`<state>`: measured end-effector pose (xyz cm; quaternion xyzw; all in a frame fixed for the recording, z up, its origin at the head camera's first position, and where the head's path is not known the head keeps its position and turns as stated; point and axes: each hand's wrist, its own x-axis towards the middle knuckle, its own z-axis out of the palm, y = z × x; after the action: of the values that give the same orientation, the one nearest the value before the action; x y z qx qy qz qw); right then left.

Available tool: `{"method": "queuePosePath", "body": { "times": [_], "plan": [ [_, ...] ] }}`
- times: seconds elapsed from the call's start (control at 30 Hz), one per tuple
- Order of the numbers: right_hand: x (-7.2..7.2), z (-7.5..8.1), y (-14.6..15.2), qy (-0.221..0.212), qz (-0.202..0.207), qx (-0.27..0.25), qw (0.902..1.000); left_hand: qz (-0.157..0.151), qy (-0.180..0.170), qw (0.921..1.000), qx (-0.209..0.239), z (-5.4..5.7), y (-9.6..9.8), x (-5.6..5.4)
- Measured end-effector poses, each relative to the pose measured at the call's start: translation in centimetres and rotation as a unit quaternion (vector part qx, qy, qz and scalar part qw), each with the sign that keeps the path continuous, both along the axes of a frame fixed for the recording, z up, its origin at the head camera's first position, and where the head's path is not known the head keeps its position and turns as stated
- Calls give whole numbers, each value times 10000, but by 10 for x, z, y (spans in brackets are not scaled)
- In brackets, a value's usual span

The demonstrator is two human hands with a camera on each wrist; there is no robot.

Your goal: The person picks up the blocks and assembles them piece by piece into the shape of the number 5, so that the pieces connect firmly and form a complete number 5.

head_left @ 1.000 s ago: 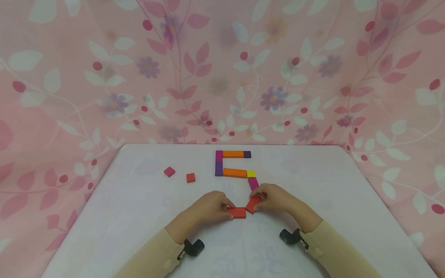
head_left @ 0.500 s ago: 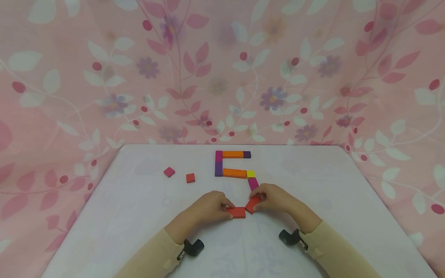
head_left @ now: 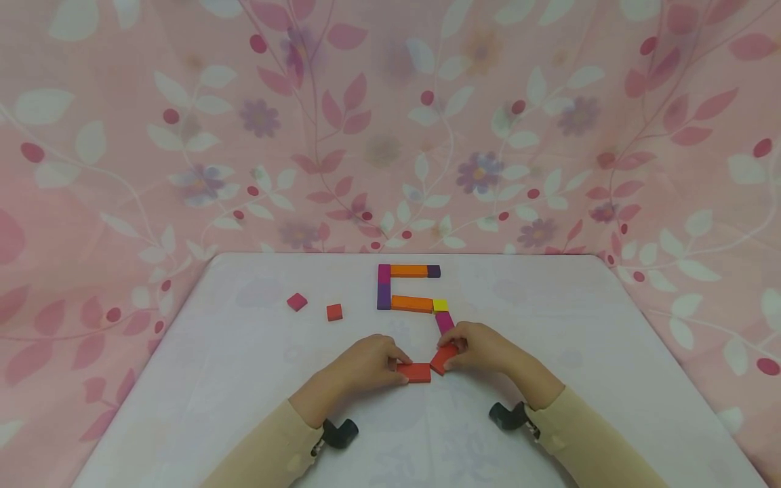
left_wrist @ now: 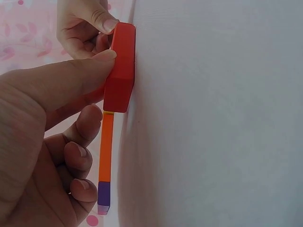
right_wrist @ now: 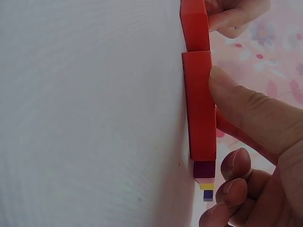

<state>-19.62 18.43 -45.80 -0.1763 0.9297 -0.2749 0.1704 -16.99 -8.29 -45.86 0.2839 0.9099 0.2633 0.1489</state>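
My left hand pinches a red rectangular block lying on the table, thumb on its near side and a finger on the far side. Just to its right, my right hand holds another red block, set at a slant. The two red blocks meet or nearly meet at their ends. Beyond the slanted one lies a magenta block, then a yellow block. From there an orange block runs left to a purple block. In the right wrist view, the thumb presses the red block's side.
A magenta block, a second orange block and a dark purple block form the far part of the row. Loose to the left are a pinkish-red block and a small red block. A floral cloth hangs behind the white table.
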Motion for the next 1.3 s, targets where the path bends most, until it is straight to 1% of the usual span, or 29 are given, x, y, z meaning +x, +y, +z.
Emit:
{"method": "queuePosePath", "body": {
  "times": [0.23, 0.47, 0.73, 1.03, 1.3],
  "plan": [
    [0, 1, -1, -42, -67, 17, 10000, 43, -70, 10000, -4, 2, 0, 0],
    [1, 2, -2, 21, -8, 49, 10000, 16, -13, 10000, -62, -1, 0, -1],
    [3, 3, -3, -4, -64, 81, 9999, -23, 16, 10000, -15, -1, 0, -1],
    [3, 3, -3, -47, -55, 61, 10000, 25, 34, 10000, -36, -2, 0, 0],
    [2, 2, -2, 2, 15, 13, 10000, 84, -8, 10000, -19, -2, -1, 1]
  ]
}}
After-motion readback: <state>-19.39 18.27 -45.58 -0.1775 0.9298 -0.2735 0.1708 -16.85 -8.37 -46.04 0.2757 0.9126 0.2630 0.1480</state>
